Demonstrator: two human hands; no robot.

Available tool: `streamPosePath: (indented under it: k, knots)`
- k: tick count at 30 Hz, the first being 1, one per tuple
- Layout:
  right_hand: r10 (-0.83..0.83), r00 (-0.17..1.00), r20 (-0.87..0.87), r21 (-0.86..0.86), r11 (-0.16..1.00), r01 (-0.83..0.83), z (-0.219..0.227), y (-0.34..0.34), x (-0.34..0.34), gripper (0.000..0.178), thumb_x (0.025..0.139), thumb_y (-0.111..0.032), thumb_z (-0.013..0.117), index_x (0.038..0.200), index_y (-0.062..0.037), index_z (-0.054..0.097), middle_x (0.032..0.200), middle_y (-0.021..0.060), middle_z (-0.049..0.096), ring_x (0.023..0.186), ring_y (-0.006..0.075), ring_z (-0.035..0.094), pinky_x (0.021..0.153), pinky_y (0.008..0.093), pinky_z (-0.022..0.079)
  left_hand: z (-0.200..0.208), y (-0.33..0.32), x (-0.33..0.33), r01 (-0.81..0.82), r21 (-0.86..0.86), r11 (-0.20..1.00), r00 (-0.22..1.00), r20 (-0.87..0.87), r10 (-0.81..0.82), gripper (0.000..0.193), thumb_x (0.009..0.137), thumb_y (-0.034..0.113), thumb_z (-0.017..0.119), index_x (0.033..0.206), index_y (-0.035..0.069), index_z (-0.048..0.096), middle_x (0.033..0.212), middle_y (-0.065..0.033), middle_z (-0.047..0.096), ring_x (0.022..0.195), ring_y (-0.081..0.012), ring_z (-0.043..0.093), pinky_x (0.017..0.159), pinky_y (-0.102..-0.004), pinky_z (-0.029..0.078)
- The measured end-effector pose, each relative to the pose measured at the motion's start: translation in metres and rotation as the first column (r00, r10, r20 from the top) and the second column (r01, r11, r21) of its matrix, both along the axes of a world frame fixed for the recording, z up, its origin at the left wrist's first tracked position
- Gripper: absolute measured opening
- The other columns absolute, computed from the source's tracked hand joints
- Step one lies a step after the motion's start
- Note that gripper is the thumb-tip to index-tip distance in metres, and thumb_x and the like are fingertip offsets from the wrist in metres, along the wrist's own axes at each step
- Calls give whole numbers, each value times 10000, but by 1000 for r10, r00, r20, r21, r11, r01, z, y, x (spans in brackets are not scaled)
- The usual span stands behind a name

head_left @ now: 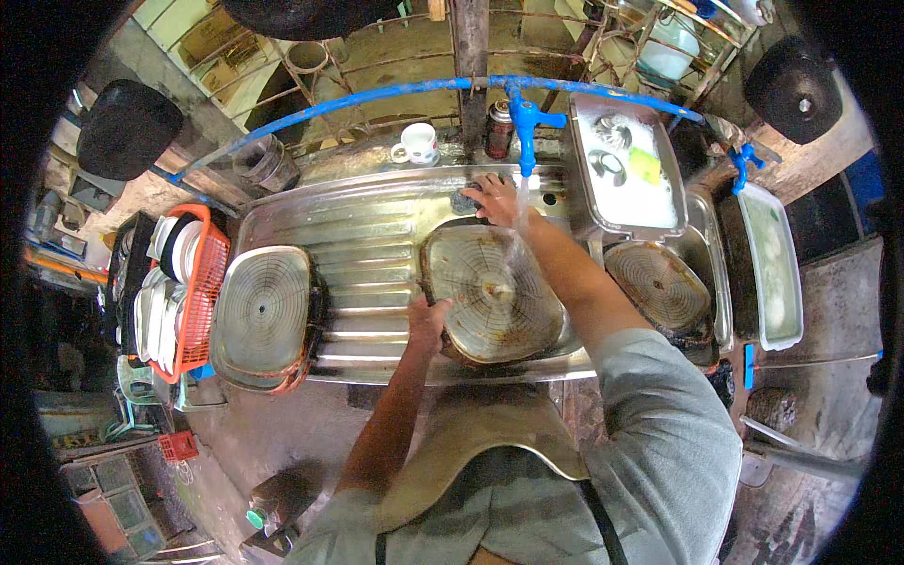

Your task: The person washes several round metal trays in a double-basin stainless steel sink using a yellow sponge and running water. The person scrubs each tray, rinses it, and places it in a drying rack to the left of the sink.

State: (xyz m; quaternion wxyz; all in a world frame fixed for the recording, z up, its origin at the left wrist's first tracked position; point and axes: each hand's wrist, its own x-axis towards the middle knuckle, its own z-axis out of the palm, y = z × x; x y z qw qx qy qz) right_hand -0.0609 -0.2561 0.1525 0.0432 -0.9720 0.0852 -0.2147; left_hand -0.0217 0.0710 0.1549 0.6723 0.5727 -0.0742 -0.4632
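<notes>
A square, round-cornered metal pan (pixel 494 320) with concentric rings and brown stains lies under the running blue tap (pixel 527 132). The stream lands near its middle. At its left rim is my left hand (pixel 428 322), thumb over the edge and the other fingers partly hidden. Beyond the pan's far edge, my right hand (pixel 493 200) has its fingers bent over a dark scouring pad (pixel 465 200) on the steel sink top (pixel 363 212). My right forearm crosses above the pan's right side.
Similar pans lie at left (pixel 262 306) and in the right basin (pixel 657 287). An orange basket (pixel 205 297) holds white dishes. A soapy tub (pixel 626 193) contains a yellow-green sponge (pixel 645 166). A white mug (pixel 417 144) and a can (pixel 499 130) stand behind.
</notes>
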Motion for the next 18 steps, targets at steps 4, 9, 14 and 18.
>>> streamPosePath:
  k: [4,9,14,18]
  knots:
    - [-89,993,-77,329,938,110,-11,23,-24,459,848,-281,744,1225,-66,597,1217,213,584,1163,398,546,982,474,453,-27,-17,7,64,-1,998,998,-14,-64,251,835,98,699,1060,-6,660,965,-86,694,873,-213,666,789,-398,542]
    - [-374,927,-16,658,694,291,-66,108,-145,347,877,-275,737,1085,-30,605,1095,217,601,1014,400,586,901,439,484,-45,-28,-7,-109,56,992,946,-301,121,340,849,193,720,1130,19,641,1057,-119,688,974,-259,665,872,-418,530]
    - [-250,940,231,541,836,89,-57,205,-128,275,840,-200,745,833,-19,538,868,172,581,778,394,578,683,464,477,-70,-36,-10,-131,-152,980,875,-482,42,428,887,275,655,1225,17,611,1148,-142,681,1027,-291,662,930,-428,515]
    - [-471,864,175,328,856,400,-120,148,-112,166,829,-121,705,845,-11,581,789,185,585,660,392,566,602,460,472,-80,-41,-3,-19,-179,984,934,-355,-47,424,852,156,658,1238,-4,590,1115,-136,679,982,-279,666,890,-421,525]
